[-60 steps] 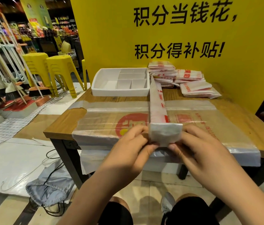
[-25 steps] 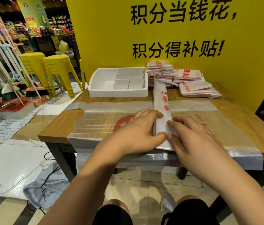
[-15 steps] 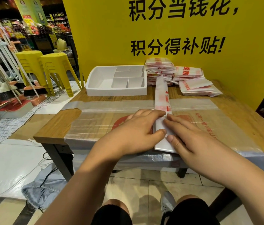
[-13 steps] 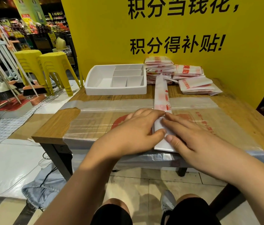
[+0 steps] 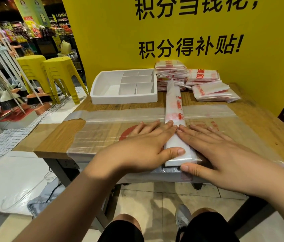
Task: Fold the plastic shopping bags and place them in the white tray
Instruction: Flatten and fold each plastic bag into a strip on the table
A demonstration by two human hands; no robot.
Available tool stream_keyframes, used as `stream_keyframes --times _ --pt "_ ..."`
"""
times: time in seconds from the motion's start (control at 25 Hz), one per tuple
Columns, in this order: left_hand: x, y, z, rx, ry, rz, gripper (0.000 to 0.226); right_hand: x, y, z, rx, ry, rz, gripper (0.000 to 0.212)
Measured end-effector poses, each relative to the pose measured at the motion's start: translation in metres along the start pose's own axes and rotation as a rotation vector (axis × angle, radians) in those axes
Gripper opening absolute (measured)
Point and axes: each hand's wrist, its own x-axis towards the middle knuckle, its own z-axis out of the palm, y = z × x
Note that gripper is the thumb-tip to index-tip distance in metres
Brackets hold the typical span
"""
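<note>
Left hand (image 5: 148, 145) and right hand (image 5: 214, 151) went from pinching to flat palms, gripping nothing, pressing the bag strip (image 5: 174, 105) near end between them; crease probably set, hidden underneath; white tray (image 5: 123, 99) sits beyond them.

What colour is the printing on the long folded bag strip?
Red, on the bag strip; head view.
</note>
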Motion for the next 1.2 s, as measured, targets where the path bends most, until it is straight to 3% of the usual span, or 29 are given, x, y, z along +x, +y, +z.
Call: stream_keyframes --times 0.24,0.52,0.64,0.72,0.8,1.04,1.2 --pt "-0.008 -0.005 -0.01 -0.135 0.139 0.066 0.088 0.0 -0.001 -0.009 0.091 0.046 -0.057 0.097" --pt "-0.042 -0.017 -0.02 -0.289 0.073 0.154 0.079 -0.004 -0.002 -0.01 0.328 0.273 -0.119 0.044" --pt "-0.041 -0.022 -0.01 -0.387 0.184 0.16 0.065 -0.005 -0.009 -0.013 0.417 0.325 -0.142 0.031" --pt "-0.035 -0.025 -0.005 -0.314 0.269 0.151 0.058 -0.006 -0.011 -0.015 0.439 0.32 -0.131 0.027" --pt "-0.03 -0.024 -0.003 -0.236 0.235 0.131 0.051 -0.006 -0.008 -0.013 0.433 0.305 -0.126 0.03" --pt "-0.019 -0.024 0.0 -0.175 0.23 0.156 0.061 -0.002 0.0 -0.011 0.465 0.27 -0.127 0.039" --pt "-0.015 -0.029 0.002 -0.223 0.243 0.173 0.06 0.005 -0.004 -0.012 0.512 0.283 -0.104 0.023"
